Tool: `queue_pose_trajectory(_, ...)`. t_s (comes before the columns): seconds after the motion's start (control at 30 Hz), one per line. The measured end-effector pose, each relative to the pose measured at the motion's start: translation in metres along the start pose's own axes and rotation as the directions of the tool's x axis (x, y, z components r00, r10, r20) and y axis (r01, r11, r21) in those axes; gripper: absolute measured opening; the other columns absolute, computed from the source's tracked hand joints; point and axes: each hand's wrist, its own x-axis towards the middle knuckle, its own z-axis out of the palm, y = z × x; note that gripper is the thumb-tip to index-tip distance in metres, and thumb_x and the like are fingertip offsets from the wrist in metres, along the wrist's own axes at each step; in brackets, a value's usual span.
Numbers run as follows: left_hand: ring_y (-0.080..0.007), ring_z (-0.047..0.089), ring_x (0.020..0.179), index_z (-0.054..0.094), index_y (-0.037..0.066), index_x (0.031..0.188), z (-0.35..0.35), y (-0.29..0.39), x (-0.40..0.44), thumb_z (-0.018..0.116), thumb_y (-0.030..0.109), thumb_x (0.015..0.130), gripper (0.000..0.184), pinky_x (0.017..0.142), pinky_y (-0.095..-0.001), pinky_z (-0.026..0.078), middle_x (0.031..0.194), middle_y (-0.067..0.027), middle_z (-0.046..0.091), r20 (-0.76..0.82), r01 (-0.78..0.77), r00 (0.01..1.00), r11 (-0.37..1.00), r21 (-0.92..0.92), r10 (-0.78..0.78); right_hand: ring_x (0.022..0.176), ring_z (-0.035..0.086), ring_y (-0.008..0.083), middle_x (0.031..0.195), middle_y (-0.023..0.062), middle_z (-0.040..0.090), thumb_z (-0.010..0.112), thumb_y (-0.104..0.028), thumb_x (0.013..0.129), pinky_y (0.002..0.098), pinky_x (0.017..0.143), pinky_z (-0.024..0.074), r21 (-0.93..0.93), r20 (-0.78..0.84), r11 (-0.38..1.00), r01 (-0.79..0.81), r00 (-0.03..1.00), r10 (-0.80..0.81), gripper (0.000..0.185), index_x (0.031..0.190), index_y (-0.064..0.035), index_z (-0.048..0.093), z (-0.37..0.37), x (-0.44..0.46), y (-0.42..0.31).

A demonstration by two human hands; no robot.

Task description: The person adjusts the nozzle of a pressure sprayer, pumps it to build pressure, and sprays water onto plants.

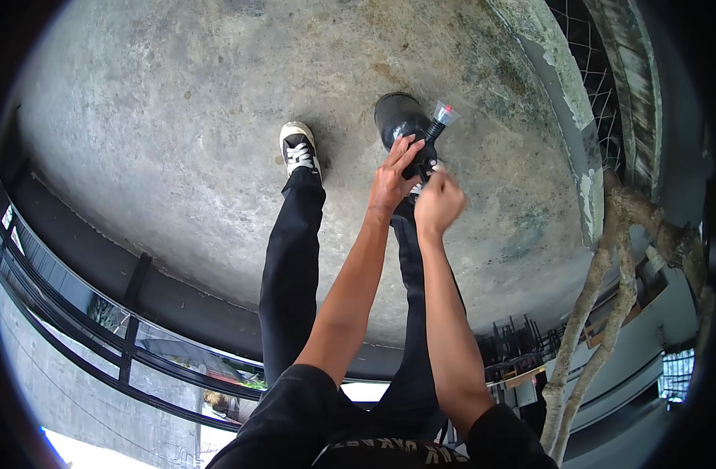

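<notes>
Partly under left hand (pixel 388 184): black container (pixel 399 117)

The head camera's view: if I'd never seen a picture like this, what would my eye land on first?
Probably the glossy black object, above and right of centre, with the left grip resting on it and the right grip close beside. A clear, cup-like tip shows at its right. Then, perhaps, the white-laced shoe to its left on the grey floor, and the branching trunk at the right.
</notes>
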Motion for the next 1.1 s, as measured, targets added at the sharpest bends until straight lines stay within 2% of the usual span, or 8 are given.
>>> queue_pose_trajectory(0.1,-0.0312,0.041,0.125,0.051,0.017,0.125,0.002,-0.002,-0.001,0.078,0.004,0.058,0.073,0.096,-0.0389,0.043,0.131,-0.0065,0.048,-0.025,-0.038,0.999,0.999,0.026,0.038,0.042,0.046,0.0181,0.051,0.0115,0.046,0.048,-0.004,0.087,0.0324,0.039,0.0288,0.276,0.15,0.914,-0.296,0.953,0.263,0.035,0.054,0.0073,0.047,-0.099,-0.047,-0.047)
queue_pose_trajectory(0.23,-0.0318,0.042,0.125,0.053,0.014,0.124,0.001,-0.004,0.007,0.073,0.007,0.066,0.062,0.098,-0.0386,0.041,0.13,-0.0098,0.049,-0.014,-0.028,1.0,0.999,-0.016,0.028,0.044,0.049,0.0307,0.055,0.0131,0.049,0.049,-0.003,0.086,0.037,0.04,0.0343,0.006,-0.067,0.969,0.246,0.967,-0.245,0.032,0.054,0.0032,0.05,-0.02,-0.02,-0.013)
queue_pose_trajectory(0.33,-0.0328,0.04,0.127,0.054,0.012,0.124,-0.007,0.01,0.001,0.059,0.015,0.08,0.045,0.102,-0.0378,0.036,0.131,-0.0134,0.048,0.002,0.033,0.999,0.993,-0.111,-0.033,0.047,0.053,0.0323,0.057,0.01,0.054,0.049,-0.007,0.085,0.0401,0.042,0.041,-0.076,-0.172,0.943,0.325,0.927,-0.333,0.032,0.055,0.0003,0.054,0.033,-0.007,0.022)
queue_pose_trajectory(0.6,-0.0314,0.038,0.127,0.05,0.018,0.126,-0.001,-0.002,0.0,0.073,-0.001,0.059,0.073,0.101,-0.0384,0.04,0.133,-0.0074,0.047,0.005,-0.013,1.0,0.999,-0.034,0.013,0.047,0.053,0.0293,0.056,0.0143,0.054,0.051,-0.014,0.088,0.0379,0.046,0.0368,0.075,0.0,0.995,-0.068,0.998,0.068,0.035,0.058,0.0042,0.057,-0.027,-0.016,-0.02)
queue_pose_trajectory(0.67,-0.0313,0.039,0.127,0.051,0.018,0.126,0.001,-0.004,0.002,0.075,0.001,0.059,0.073,0.1,-0.0381,0.04,0.133,-0.0063,0.046,-0.006,-0.007,1.0,1.0,-0.004,0.007,0.042,0.045,0.0163,0.049,0.0081,0.046,0.049,-0.022,0.093,0.0332,0.044,0.0335,0.194,0.039,0.961,-0.199,0.98,0.195,0.051,0.049,0.0038,0.048,-0.081,-0.033,-0.063)
queue_pose_trajectory(0.83,-0.0314,0.043,0.124,0.053,0.013,0.123,-0.001,-0.003,0.001,0.077,0.01,0.066,0.062,0.099,-0.0384,0.041,0.13,-0.0099,0.049,0.0,-0.023,1.0,1.0,0.004,0.023,0.041,0.046,0.0195,0.048,0.0072,0.045,0.049,-0.026,0.094,0.036,0.043,0.0333,0.226,0.191,0.845,-0.484,0.873,0.449,0.056,0.045,0.0019,0.046,-0.083,-0.013,-0.07)
queue_pose_trajectory(0.97,-0.0319,0.038,0.127,0.051,0.016,0.125,0.001,-0.004,0.0,0.075,0.0,0.059,0.072,0.101,-0.0382,0.04,0.132,-0.0067,0.047,-0.031,-0.044,0.999,0.998,-0.037,0.043,0.044,0.047,0.0322,0.049,0.0115,0.044,0.046,-0.014,0.091,0.0426,0.041,0.0332,-0.082,-0.013,0.982,0.171,0.985,-0.172,0.046,0.047,0.0013,0.048,-0.041,-0.024,-0.024)
queue_pose_trajectory(1.1,-0.0325,0.039,0.126,0.051,0.014,0.125,-0.006,0.003,0.001,0.073,0.001,0.061,0.069,0.102,-0.0387,0.038,0.132,-0.009,0.047,0.004,0.003,1.0,0.999,-0.037,-0.003,0.045,0.048,0.0336,0.055,0.0142,0.047,0.046,-0.007,0.086,0.0433,0.041,0.0332,-0.052,-0.024,0.937,0.346,0.937,-0.348,0.039,0.049,0.003,0.045,-0.009,-0.013,0.003)
